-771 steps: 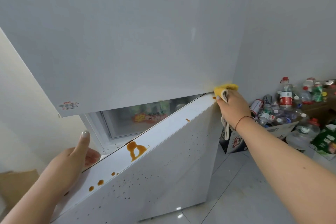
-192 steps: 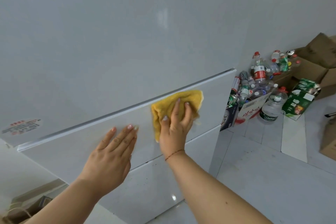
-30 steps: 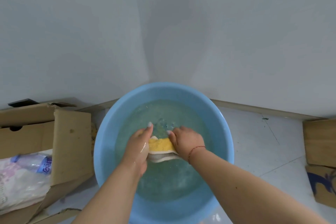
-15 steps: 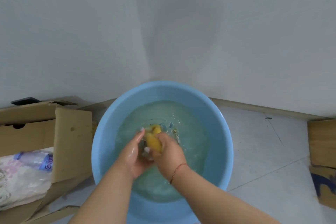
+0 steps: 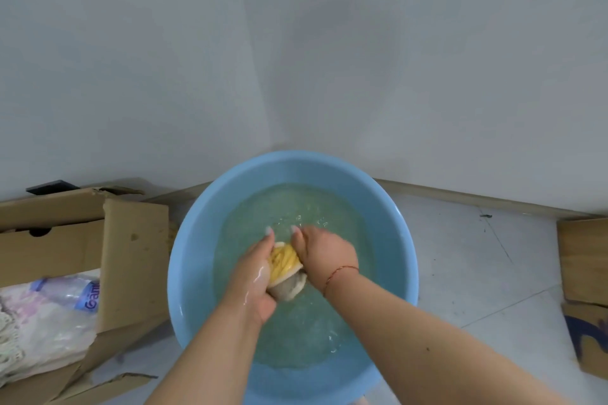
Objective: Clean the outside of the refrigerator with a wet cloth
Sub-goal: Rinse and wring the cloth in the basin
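The cloth [image 5: 285,260] is yellow on top, with a pale, grey-white part hanging out at the bottom. It is all bunched and twisted into a fat roll with ridges in it, and it looks soaked. It sits over the middle of the blue basin [image 5: 197,240], just above the water [image 5: 296,332], squeezed between my two hands. My left hand [image 5: 255,276] wraps around the left side and the bottom end of the cloth, with my fingers curled tight under it and my thumb lying up along the roll. That hand is shiny and wet. My right hand [image 5: 324,251] grips the right side and the top end, fingers bent over the roll so I mostly see the back of the hand. My two thumb tips point toward the far side of the basin and almost touch. A thin red string [image 5: 339,273] goes around my right wrist. The water in the basin is a bit green and has ripples and small splashes near my fingertips. To the left of the basin is an open cardboard box [image 5: 131,250] with a plastic bottle [image 5: 70,293] inside. To the right of the basin are more brown boxes [image 5: 582,260] on the pale tile floor [image 5: 477,256]. Behind the basin two white walls [image 5: 427,76] meet in a corner.
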Demonstrator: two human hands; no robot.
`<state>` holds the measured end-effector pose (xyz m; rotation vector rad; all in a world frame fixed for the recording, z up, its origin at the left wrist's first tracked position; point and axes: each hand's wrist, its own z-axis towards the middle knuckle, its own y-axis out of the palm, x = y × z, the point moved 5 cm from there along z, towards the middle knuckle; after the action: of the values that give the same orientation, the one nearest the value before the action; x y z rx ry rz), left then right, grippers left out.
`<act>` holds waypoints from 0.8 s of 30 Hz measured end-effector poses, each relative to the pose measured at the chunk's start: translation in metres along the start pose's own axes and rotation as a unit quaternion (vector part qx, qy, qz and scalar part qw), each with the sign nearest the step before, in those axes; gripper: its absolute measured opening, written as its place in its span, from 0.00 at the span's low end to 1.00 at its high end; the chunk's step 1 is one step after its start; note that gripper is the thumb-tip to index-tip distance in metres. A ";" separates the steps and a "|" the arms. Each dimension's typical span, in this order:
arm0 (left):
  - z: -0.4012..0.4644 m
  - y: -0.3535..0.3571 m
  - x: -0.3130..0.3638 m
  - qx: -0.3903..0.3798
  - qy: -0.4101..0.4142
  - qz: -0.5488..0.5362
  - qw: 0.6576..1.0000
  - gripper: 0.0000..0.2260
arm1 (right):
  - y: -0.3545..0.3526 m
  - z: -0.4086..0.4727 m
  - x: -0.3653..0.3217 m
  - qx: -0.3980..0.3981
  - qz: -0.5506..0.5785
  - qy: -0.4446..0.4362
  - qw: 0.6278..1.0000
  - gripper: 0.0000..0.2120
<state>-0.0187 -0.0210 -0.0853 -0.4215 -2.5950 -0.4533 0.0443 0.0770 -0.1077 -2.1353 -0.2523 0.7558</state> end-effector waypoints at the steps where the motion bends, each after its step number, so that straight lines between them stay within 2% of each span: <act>1: 0.008 -0.007 -0.001 0.014 0.022 0.012 1.000 0.11 | 0.003 0.004 0.010 -0.004 -0.048 -0.001 0.999 0.21; 4: 0.024 -0.037 -0.004 0.052 0.055 0.048 0.996 0.04 | 0.020 0.008 0.047 -0.030 -0.175 0.038 0.983 0.27; 5: 0.030 -0.046 -0.007 0.051 0.059 0.100 0.992 0.05 | 0.026 0.006 0.056 -0.049 -0.203 0.043 0.977 0.29; 6: 0.035 -0.055 -0.008 0.054 0.074 0.186 0.978 0.12 | 0.033 0.002 0.062 -0.066 -0.218 0.037 0.973 0.32; 7: 0.038 -0.062 -0.008 0.072 0.106 0.303 0.944 0.19 | 0.042 -0.001 0.067 -0.090 -0.235 0.027 0.968 0.34; 8: 0.037 -0.065 -0.005 0.091 0.141 0.430 0.887 0.22 | 0.050 -0.004 0.068 -0.123 -0.257 0.016 0.958 0.33; 9: 0.034 -0.064 -0.004 0.106 0.181 0.525 0.825 0.23 | 0.056 -0.007 0.067 -0.161 -0.273 0.011 0.948 0.31; 10: 0.030 -0.059 -0.003 0.101 0.205 0.583 0.780 0.23 | 0.058 -0.009 0.062 -0.197 -0.272 0.011 0.942 0.26; 12: 0.028 -0.045 -0.009 0.024 0.248 0.642 0.725 0.26 | 0.051 -0.013 0.042 -0.252 -0.251 -0.032 0.934 0.18; 13: 0.029 -0.039 -0.013 -0.038 0.253 0.651 0.715 0.30 | 0.041 -0.015 0.027 -0.254 -0.245 -0.082 0.932 0.15; 14: 0.030 -0.033 -0.017 -0.105 0.244 0.644 0.718 0.33 | 0.028 -0.017 0.011 -0.244 -0.242 -0.136 0.929 0.13; 16: 0.030 -0.027 -0.018 -0.190 0.225 0.580 0.760 0.31 | -0.007 -0.023 -0.020 -0.221 -0.215 -0.223 0.925 0.10; 18: 0.029 -0.027 -0.011 -0.164 0.225 0.499 0.821 0.19 | -0.047 -0.026 -0.039 -0.192 -0.139 -0.251 0.938 0.10; 21: 0.018 -0.018 0.007 -0.123 0.236 0.369 0.890 0.12 | -0.092 -0.008 -0.029 -0.134 0.082 -0.201 0.967 0.16; 23: 0.012 -0.011 0.019 -0.115 0.225 0.280 0.926 0.11 | -0.095 0.006 -0.006 -0.105 0.269 -0.133 0.948 0.21; 24: 0.010 -0.008 0.022 -0.122 0.213 0.219 0.944 0.12 | -0.085 0.009 0.004 -0.107 0.368 -0.092 0.919 0.21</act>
<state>-0.0444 -0.0190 -0.0845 -0.8582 -1.9607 -0.6277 0.0491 0.1383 -0.0479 -2.3733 0.4257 1.4123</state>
